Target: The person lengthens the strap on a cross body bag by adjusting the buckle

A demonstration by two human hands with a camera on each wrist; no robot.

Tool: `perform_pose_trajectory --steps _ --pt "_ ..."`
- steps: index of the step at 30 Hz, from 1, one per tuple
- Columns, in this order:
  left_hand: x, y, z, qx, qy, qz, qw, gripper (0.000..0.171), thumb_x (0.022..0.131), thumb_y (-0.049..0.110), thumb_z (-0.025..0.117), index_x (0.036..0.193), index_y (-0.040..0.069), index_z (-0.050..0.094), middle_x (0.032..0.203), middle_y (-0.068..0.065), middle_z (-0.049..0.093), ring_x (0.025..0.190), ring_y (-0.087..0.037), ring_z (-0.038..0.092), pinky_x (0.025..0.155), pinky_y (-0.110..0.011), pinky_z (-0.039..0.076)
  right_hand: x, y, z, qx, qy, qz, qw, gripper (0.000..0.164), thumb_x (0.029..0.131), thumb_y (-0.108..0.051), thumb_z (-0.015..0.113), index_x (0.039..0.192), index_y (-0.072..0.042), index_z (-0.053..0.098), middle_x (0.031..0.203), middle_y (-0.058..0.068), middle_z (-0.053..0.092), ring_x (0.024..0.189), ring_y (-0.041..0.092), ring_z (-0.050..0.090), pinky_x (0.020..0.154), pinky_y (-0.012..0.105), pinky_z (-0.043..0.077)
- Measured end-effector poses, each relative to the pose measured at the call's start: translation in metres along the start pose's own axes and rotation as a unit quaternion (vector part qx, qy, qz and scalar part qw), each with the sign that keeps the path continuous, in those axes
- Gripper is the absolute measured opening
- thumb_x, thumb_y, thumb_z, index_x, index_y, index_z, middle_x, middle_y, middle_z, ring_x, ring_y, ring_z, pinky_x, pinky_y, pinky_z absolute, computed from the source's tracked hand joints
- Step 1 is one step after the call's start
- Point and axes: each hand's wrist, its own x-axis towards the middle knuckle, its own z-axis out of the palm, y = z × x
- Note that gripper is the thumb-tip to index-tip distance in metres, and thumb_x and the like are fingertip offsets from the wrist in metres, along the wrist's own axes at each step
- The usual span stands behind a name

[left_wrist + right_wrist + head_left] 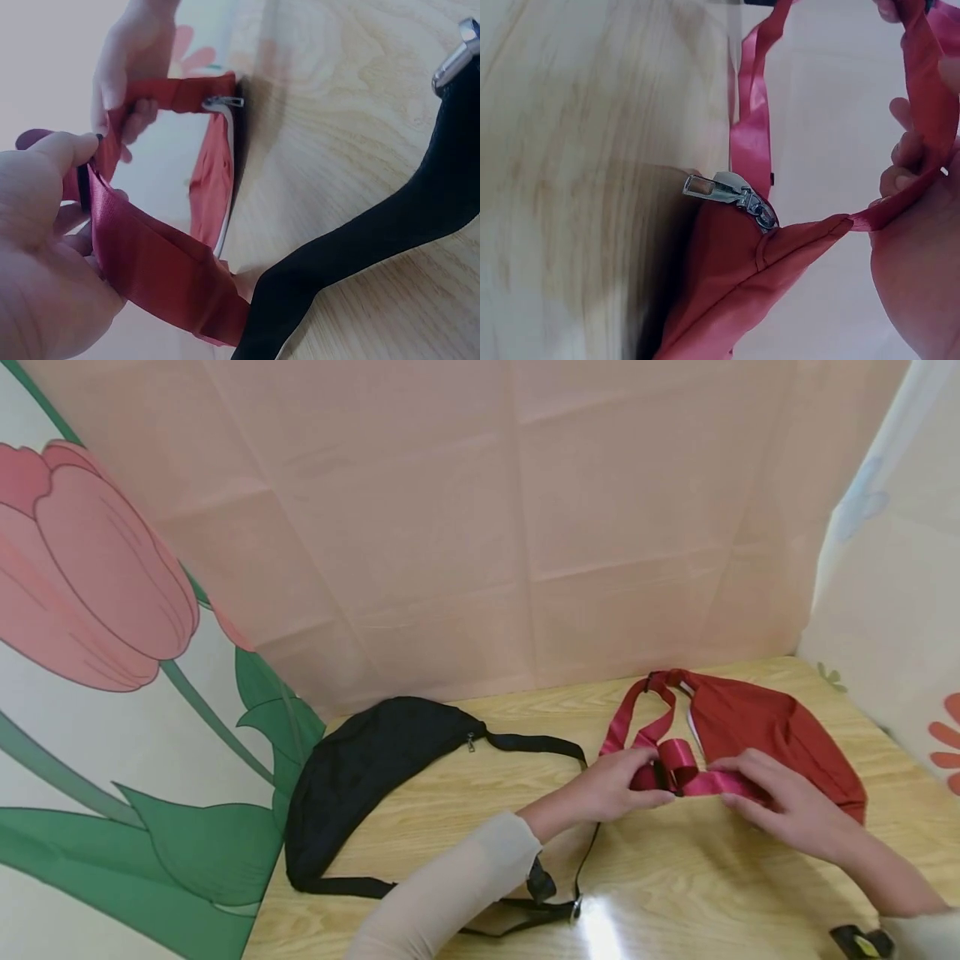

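A red waist bag [772, 727] lies at the right of the table, its magenta strap [630, 718] looping toward me. My left hand [618, 783] pinches the strap at a black buckle [84, 187], where a rolled loop of strap [678, 760] stands up. My right hand [787, 802] grips the strap between the buckle and the bag, thumb and fingers closed on it in the right wrist view. Close to that hand hangs the bag's silver zipper pull [712, 189]. Left of both hands rests a black waist bag [375, 777], its black strap [360, 247] running under my left forearm.
The wooden table [675, 893] meets a pink cloth backdrop [450, 527] behind. A tulip-printed panel [112, 568] borders the left, a pale wall [892, 602] the right. A small black item with a yellow patch [862, 942] lies by my right sleeve.
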Motion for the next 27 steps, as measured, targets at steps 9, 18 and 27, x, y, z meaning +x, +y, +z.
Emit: perform_pose_trajectory --steps 9,18,27 --pt "-0.001 0.003 -0.001 -0.004 -0.003 -0.027 0.9996 0.052 0.096 0.042 0.069 0.140 0.019 0.053 0.114 0.011 0.061 0.092 0.003 0.055 0.076 -0.010 0.043 -0.002 0.000 -0.006 -0.027 -0.007 0.028 0.999 0.050 0.077 -0.013 0.089 0.118 -0.031 0.067 0.095 -0.018 0.051 0.081 -0.001 0.043 0.064 0.016 0.033" --pt "-0.001 0.002 -0.002 0.050 -0.008 -0.012 0.9986 0.051 0.096 0.046 0.067 0.138 0.020 0.055 0.114 0.013 0.060 0.095 0.004 0.052 0.076 -0.009 0.041 -0.006 0.010 -0.009 -0.074 -0.021 0.002 0.997 0.049 0.074 -0.023 0.091 0.117 -0.029 0.066 0.093 -0.019 0.048 0.081 -0.002 0.042 0.066 0.014 0.032" --pt "-0.001 0.002 -0.003 0.072 -0.013 -0.011 0.9973 0.053 0.097 0.048 0.065 0.140 0.019 0.054 0.116 0.012 0.060 0.095 0.003 0.052 0.075 -0.008 0.041 -0.011 0.020 -0.016 -0.095 -0.024 0.017 0.995 0.052 0.073 -0.028 0.093 0.118 -0.033 0.066 0.098 -0.018 0.052 0.086 -0.002 0.044 0.068 0.016 0.036"
